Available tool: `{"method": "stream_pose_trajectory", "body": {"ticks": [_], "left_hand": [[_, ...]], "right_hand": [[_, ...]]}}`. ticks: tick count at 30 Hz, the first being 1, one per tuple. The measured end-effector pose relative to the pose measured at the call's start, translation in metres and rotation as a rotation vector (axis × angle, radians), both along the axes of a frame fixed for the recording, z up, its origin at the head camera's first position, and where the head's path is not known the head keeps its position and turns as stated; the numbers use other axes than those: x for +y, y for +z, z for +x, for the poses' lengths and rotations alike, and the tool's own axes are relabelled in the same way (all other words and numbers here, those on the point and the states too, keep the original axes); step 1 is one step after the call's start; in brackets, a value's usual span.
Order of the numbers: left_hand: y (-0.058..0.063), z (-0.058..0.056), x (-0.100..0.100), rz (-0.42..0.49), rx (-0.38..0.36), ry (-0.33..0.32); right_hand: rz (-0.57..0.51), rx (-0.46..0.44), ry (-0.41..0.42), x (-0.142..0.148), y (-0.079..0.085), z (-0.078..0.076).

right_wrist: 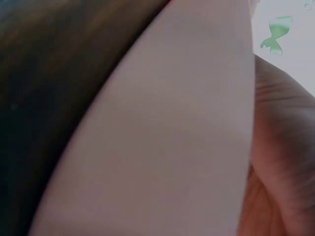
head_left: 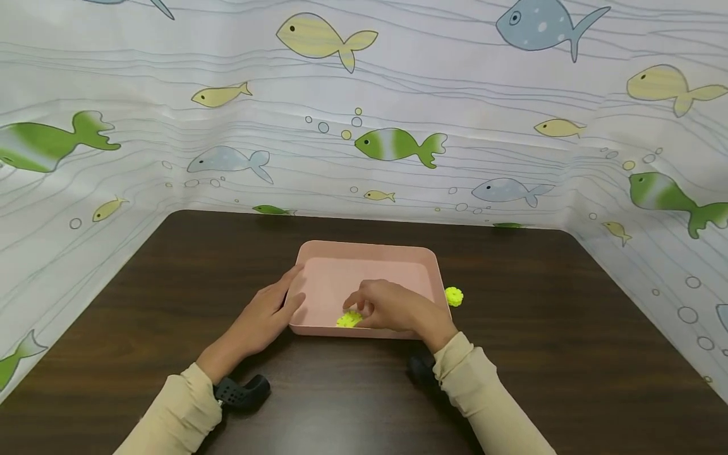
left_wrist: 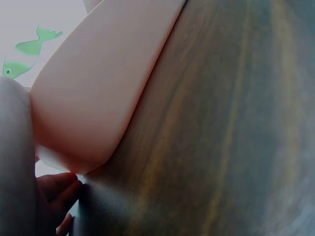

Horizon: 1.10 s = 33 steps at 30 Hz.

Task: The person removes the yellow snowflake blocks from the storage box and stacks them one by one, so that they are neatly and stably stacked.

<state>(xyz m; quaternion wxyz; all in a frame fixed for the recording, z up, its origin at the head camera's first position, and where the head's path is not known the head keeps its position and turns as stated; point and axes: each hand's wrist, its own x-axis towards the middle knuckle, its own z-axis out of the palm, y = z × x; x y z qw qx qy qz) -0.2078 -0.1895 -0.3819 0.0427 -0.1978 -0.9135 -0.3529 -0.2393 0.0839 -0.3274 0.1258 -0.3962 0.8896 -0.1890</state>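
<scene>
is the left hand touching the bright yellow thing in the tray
Apart. The head view shows bare floor of the pink tray between the left hand and the bright yellow thing.

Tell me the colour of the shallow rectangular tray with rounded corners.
Pale pink; the tray shows best in the head view.
</scene>
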Motion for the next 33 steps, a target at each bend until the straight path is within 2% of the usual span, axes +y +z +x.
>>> {"method": "stream_pose_trajectory", "body": {"ticks": [8,14,24,33], "left_hand": [[0.0006,-0.0017,0.0008,-0.007,-0.001,-0.002],[0.0016,-0.0003,0.0008,-0.011,-0.003,0.001],[0.0019,0.0006,0.001,-0.007,-0.003,-0.001],[0.0023,0.0004,0.0012,-0.002,0.009,-0.001]], "right_hand": [[0.017,0.039,-0.016,0.0032,-0.0039,-0.002],[0.02,0.016,-0.071,0.0063,-0.0051,-0.0024],[-0.032,-0.015,-0.097,0.0066,-0.0078,-0.0027],[-0.036,0.063,-0.094,0.0075,-0.0064,-0.0026]]}}
